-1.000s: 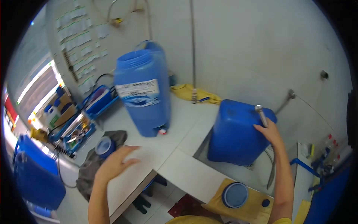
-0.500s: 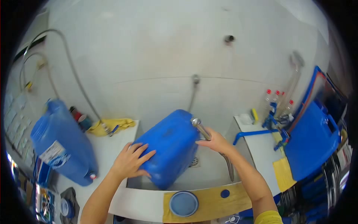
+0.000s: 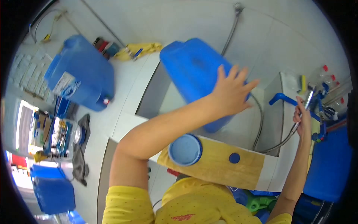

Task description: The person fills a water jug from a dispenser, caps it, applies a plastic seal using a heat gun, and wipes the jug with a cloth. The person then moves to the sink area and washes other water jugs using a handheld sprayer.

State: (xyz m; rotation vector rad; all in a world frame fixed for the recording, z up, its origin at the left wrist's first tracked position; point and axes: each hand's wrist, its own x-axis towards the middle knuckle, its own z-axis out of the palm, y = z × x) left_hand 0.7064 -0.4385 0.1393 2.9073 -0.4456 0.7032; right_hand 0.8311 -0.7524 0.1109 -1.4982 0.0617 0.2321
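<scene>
A blue plastic jerrycan (image 3: pixel 194 71) stands tilted in the sink (image 3: pixel 169 99). Over its near right side is my left hand (image 3: pixel 233 91), fingers spread; whether the palm touches the plastic I cannot tell. My right hand (image 3: pixel 302 117), over the counter right of the sink, is closed round a chrome hand shower (image 3: pixel 308 100). From the shower's lower end a metal hose (image 3: pixel 278 149) loops down into the sink. Along the front ledge a yellow cloth (image 3: pixel 216 162) carries a large blue lid (image 3: pixel 185 150) and a small blue cap (image 3: pixel 234 158).
Another blue jerrycan (image 3: pixel 84 74) with a label stands on the left counter, near a yellow rag (image 3: pixel 147 48). To the right are a blue pipe (image 3: pixel 281 98), a sponge (image 3: pixel 302 83), red-capped bottles (image 3: pixel 328 78) and a large blue container (image 3: pixel 332 160).
My right hand has carried the hand shower away from the jerrycan to the right. My left hand has moved across to the can's right side. The view has turned and shifted.
</scene>
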